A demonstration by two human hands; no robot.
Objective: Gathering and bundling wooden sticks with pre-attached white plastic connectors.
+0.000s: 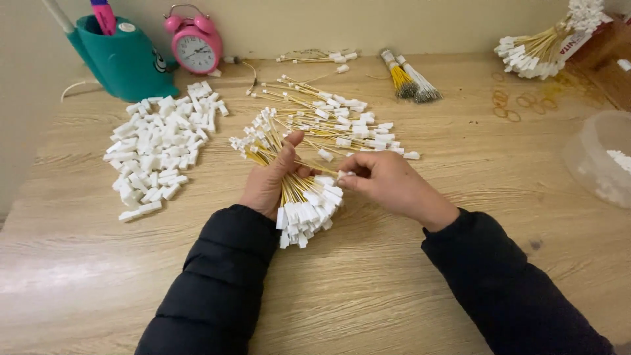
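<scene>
My left hand [268, 179] grips a thick bundle of yellow wires with white plastic connectors [303, 209] at both ends, held slanted over the wooden table [368, 289]. My right hand [388, 183] pinches one white connector [343, 175] at the bundle's near end between thumb and fingers. Just beyond the hands lies a loose spread of more yellow wires with white connectors [335, 121]. A heap of loose white connectors [161, 146] lies to the left.
A teal holder [125, 62] and a pink alarm clock [195, 45] stand at the back left. Two tied wire bundles [409, 82] lie at the back, another big bundle [542, 49] at the back right. Rubber bands [506, 105] and a clear container [601, 161] sit right.
</scene>
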